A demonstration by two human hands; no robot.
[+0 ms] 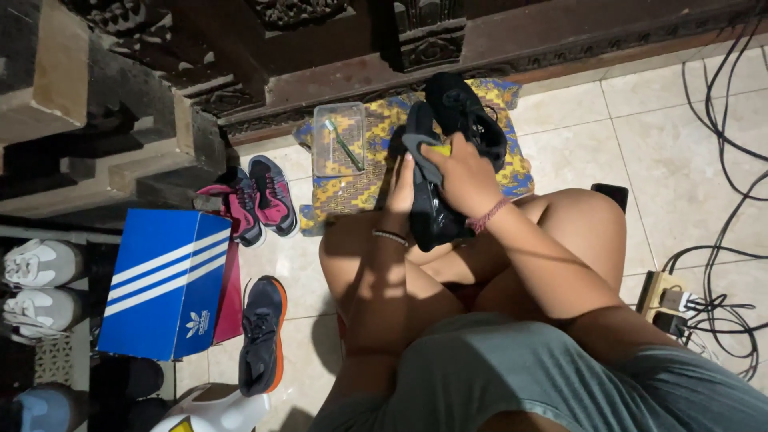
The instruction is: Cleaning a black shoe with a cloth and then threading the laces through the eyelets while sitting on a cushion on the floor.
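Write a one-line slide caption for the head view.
Seated on a tiled floor, left hand steadies a black shoe while right hand presses a yellow sponge to it.

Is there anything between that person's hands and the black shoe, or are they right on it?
Nothing visible stands between. The left hand grips the black shoe from the side, and the right hand presses a small yellow thing straight onto it. The toothbrush lies apart in the clear tray.
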